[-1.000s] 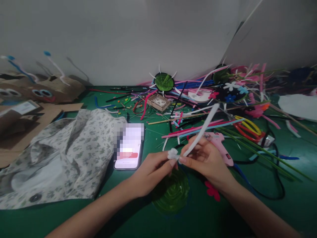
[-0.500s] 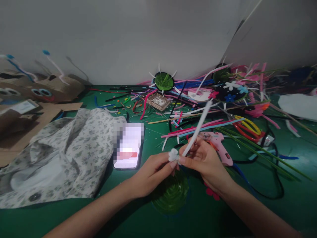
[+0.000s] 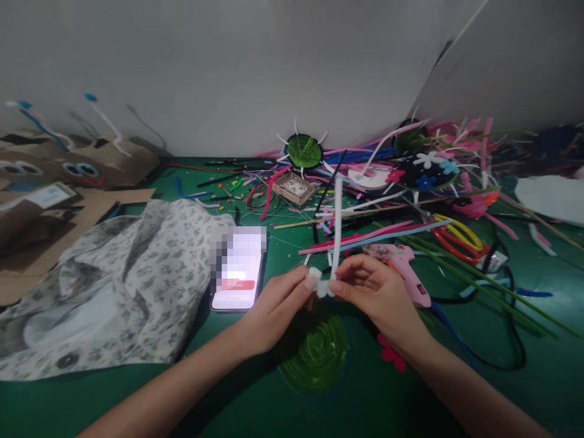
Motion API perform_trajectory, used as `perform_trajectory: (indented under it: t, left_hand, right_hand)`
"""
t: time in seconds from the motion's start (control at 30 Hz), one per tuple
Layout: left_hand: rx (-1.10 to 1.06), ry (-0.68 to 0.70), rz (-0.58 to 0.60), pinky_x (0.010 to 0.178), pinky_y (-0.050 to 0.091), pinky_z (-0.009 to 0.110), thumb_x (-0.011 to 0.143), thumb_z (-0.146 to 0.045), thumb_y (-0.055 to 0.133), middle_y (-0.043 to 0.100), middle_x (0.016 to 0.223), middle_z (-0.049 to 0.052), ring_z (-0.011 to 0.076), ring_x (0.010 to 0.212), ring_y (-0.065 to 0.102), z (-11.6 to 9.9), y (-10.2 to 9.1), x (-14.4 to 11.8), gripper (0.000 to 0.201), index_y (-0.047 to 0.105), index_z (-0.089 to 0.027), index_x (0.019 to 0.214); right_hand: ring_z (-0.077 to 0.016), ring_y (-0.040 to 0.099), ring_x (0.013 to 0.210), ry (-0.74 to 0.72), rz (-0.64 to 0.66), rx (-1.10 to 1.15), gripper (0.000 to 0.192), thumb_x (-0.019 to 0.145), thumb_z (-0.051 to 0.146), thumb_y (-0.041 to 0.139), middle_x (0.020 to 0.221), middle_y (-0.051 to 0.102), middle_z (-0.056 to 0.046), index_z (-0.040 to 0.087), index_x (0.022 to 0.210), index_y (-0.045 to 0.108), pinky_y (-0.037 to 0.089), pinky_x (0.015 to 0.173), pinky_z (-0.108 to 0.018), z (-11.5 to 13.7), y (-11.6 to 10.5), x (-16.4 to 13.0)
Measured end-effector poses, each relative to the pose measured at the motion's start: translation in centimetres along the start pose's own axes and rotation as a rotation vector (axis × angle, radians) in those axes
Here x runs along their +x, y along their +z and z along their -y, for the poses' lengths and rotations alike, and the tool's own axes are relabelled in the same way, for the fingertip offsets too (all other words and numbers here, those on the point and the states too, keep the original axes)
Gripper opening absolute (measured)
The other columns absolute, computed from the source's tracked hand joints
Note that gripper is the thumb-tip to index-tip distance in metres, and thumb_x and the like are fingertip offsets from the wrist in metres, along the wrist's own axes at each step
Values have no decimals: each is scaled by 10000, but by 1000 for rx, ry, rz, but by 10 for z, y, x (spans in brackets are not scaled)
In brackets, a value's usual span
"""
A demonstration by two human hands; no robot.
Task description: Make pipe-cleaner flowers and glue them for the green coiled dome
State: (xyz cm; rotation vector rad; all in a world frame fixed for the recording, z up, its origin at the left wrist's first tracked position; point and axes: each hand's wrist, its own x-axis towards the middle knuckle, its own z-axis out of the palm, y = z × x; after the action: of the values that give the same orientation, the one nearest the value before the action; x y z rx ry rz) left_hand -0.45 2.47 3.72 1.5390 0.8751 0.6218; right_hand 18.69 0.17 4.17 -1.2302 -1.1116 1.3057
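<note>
At the lower centre of the frame, both hands pinch one white fuzzy pipe cleaner [image 3: 337,225]: left hand [image 3: 280,301] and right hand [image 3: 374,292] meet on its coiled, seemingly flower-like end, its long axis rising straight above the green surface [image 3: 502,365].

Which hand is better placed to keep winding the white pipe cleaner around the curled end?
Right, probably. The right hand pinches the white pipe cleaner just below its long upright free length, so it can swing it. The left hand only steadies the curled end.
</note>
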Motion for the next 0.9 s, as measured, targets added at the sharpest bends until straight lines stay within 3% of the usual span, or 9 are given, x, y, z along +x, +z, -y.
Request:
perform_trajectory:
  t: [0.3,0.5,0.7,0.9]
  left_hand:
    - [-87,-46,-10,510,289,218,965,-476,424,469,700,-31,96,600,394,2,0,5,356,528,-177,800]
    - [-181,-78,-18,485,260,214,960,-485,435,486,673,-30,90,582,386,4,4,6,370,562,-167,819]
    - [-182,-66,-36,479,265,211,964,-480,429,496,673,-22,89,576,385,6,7,5,386,564,-163,790]
    - [-163,-82,-61,491,300,218,951,-484,452,530,668,-13,96,570,421,8,5,3,390,606,-158,800]
  right_hand:
    - [-175,676,883,-60,54,-16,241,712,298,783,988,714,-34,243,940,729,580,811,-305,5,2,-3]
    - [-133,685,781,-61,-136,47,290,654,260,831,853,718,9,256,907,691,587,755,-235,2,8,-6]
    - [-190,707,813,-80,-117,-45,151,717,298,778,872,747,-19,248,857,751,606,791,-324,3,14,-8]
    - [-193,702,811,-161,-53,-120,111,725,257,763,866,745,-6,291,830,768,614,720,-307,6,15,-7]
